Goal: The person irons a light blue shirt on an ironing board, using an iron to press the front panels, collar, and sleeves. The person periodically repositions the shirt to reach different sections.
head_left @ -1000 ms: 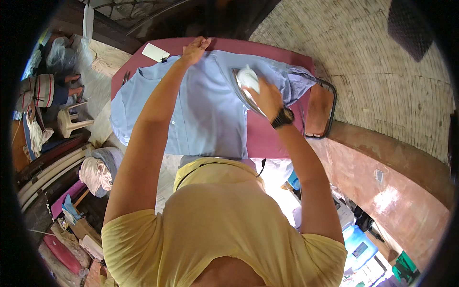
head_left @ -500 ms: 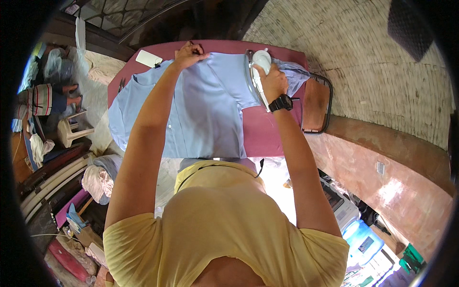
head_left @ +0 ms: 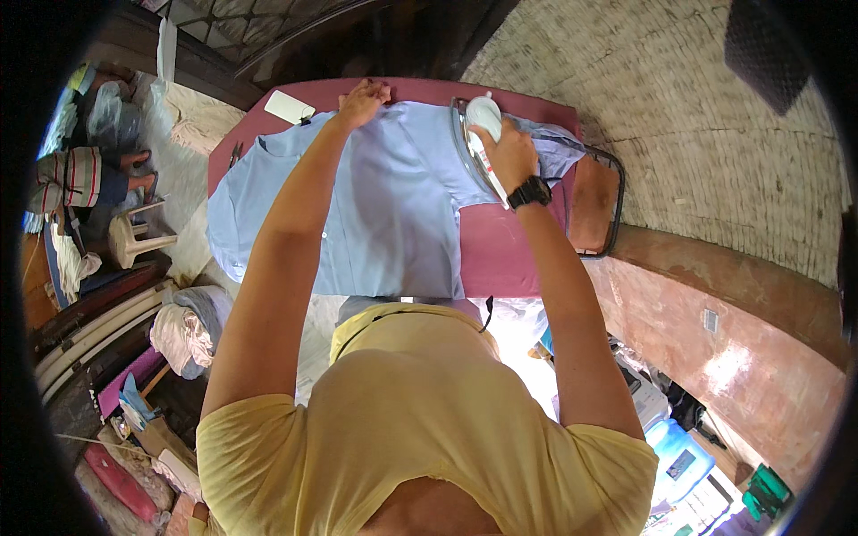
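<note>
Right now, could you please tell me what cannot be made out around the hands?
In the head view:
Underside of the iron: hidden by its own body.
Strip of the blue shirt: hidden by the left forearm.
Palm of the right hand: hidden by its back.
Dial of the black watch: too small to read.

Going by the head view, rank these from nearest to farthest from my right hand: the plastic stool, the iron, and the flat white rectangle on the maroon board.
1. Iron: gripped in your right hand.
2. Flat white rectangle: off to the left, near the far edge of the maroon board.
3. Plastic stool: farther left, beyond the board.
</note>
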Tool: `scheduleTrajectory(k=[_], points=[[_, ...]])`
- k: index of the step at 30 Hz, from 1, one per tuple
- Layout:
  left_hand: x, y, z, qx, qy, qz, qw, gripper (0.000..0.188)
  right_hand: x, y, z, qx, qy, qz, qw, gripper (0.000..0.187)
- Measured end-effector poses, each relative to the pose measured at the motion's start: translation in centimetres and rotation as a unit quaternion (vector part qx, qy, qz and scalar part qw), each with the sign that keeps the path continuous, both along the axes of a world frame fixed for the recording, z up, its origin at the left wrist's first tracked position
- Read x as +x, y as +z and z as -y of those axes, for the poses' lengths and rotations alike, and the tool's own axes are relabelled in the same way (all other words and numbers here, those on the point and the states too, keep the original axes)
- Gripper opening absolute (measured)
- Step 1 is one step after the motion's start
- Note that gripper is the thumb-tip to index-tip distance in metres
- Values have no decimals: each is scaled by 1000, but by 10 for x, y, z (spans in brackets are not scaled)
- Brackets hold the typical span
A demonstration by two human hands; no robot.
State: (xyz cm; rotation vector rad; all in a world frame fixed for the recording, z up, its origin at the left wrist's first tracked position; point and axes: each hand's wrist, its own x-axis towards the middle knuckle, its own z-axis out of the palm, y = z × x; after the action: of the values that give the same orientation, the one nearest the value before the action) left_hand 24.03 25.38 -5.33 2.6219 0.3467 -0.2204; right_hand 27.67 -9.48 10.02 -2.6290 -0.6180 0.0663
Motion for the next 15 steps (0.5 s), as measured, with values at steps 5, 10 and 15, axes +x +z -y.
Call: scheduleTrajectory(k=[5, 10, 15], points=[[5, -23, -13, -15, 51, -30, 998, 59, 1, 6, -50, -2, 115, -8, 993, 68], [12, -26, -6, -47, 125, -22, 991, 81, 10, 12, -97, 11, 73, -34, 997, 67], [6, -19, -2, -42, 144, -22, 988, 84, -24, 9, -47, 14, 137, -44, 989, 59]])
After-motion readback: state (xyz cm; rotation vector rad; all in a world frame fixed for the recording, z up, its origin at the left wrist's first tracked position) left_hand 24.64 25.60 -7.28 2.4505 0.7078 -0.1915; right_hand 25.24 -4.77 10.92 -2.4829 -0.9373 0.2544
